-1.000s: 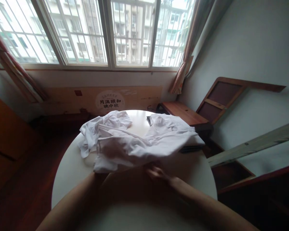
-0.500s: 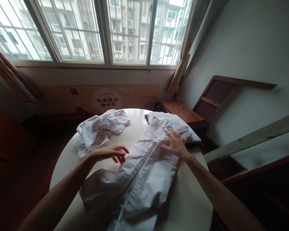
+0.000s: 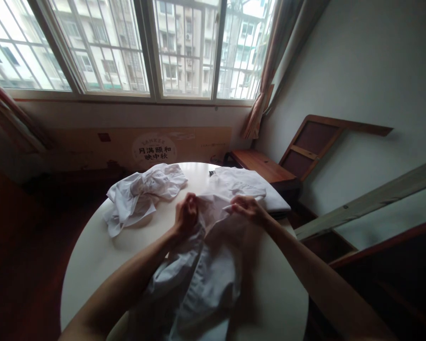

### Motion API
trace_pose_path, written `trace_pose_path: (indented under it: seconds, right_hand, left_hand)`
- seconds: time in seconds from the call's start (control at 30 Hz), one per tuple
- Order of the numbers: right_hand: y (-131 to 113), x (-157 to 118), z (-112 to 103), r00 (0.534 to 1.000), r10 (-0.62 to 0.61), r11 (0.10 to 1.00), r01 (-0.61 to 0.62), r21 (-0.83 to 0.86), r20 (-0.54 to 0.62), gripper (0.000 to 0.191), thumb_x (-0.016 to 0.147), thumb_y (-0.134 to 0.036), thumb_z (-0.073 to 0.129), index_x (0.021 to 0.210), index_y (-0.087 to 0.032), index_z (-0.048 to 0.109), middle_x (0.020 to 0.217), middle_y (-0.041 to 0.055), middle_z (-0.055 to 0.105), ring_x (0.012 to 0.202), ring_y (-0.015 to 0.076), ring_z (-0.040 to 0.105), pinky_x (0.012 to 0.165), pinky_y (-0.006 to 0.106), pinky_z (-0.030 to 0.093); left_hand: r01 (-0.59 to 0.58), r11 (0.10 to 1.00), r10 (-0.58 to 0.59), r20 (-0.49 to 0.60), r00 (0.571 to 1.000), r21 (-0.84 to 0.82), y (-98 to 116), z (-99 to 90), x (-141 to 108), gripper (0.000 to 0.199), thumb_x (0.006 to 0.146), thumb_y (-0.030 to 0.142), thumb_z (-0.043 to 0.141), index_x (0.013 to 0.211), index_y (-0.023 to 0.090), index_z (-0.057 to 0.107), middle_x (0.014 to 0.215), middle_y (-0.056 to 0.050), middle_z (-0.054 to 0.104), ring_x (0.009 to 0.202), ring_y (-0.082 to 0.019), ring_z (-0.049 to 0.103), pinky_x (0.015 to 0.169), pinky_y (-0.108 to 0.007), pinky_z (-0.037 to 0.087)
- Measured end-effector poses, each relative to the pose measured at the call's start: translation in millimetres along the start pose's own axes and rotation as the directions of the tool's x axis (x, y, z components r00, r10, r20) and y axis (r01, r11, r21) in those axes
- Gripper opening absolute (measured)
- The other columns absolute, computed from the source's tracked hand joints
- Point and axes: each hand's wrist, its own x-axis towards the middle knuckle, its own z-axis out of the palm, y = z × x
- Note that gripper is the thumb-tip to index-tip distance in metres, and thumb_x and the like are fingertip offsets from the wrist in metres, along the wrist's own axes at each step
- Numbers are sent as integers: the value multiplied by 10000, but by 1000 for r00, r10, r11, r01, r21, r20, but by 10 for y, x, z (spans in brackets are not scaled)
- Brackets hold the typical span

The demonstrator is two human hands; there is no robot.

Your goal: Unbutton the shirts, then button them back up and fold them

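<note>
A white shirt (image 3: 216, 265) hangs from both hands over the round table, its lower part reaching toward the bottom of the view. My left hand (image 3: 187, 213) is closed on one side of its upper edge. On the other side, my right hand (image 3: 246, 208) pinches the cloth between thumb and fingers. Just behind the right hand lies a folded white stack (image 3: 273, 194) with a dark layer low at its side. At the table's back left sits a crumpled white garment (image 3: 137, 194), touched by neither hand.
The white round table (image 3: 88, 265) bears all the cloth. Beyond it stand a printed board (image 3: 199, 142) under barred windows and a wooden chair (image 3: 259, 163) at the right. A pale beam (image 3: 376, 201) slants across the right side.
Both hands have closed on the shirt. Its upper part has come up off the folded stack and nearer to me. My left hand has moved right and up; the view has shifted slightly.
</note>
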Motion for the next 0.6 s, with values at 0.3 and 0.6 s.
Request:
trace_pose_path:
  seconds: [0.3,0.6]
  right_hand:
    - [-324,132,-354,957,-184,727,285,-625,222,330,804,-318,516,512,-164,513,524,2,486,508,103,374,549,266,243]
    - [102,576,89,957,254,690,-78,-719,140,161,762,-233,521,825,-170,655,884,94,668,834,214,591,701,281,387]
  left_hand:
    - [222,926,-362,-547,754,-306,-804,-1420,-212,209,735,359,580,785,157,564,636,32,486,560,-104,455,555,-227,382]
    - [-19,914,169,-339,926,404,-415,-1578,-164,360,796,481,534,975,175,595,1077,-92,584,1034,-250,532,927,-396,398]
